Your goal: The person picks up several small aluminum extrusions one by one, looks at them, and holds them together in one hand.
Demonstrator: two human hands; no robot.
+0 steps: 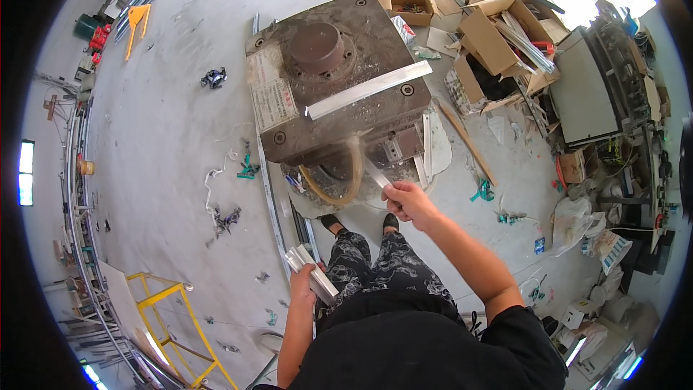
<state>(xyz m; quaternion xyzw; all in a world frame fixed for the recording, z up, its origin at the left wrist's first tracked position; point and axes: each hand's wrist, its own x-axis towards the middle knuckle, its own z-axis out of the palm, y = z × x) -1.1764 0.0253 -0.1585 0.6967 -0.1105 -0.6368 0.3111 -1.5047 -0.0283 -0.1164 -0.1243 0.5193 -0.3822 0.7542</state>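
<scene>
Right grip [408,201]: closed, pinching the near end of a pale strip [377,174]. Left grip [301,279]: closed around a bundle of metal profiles [323,287], low and left.

Brown machine [382,36]: largest item, directly ahead of the person. Long pale bar [368,89]: flat on the machine's top, slanting up to the right, clear of both hands. Bundle: tilted, far end up-left. Block fixture [403,146]: on the machine's near side, straight ahead of the right grip, the nearer hand. Strip: long axis pointing forward and left from the grip, toward the machine; contact not determinable.
</scene>
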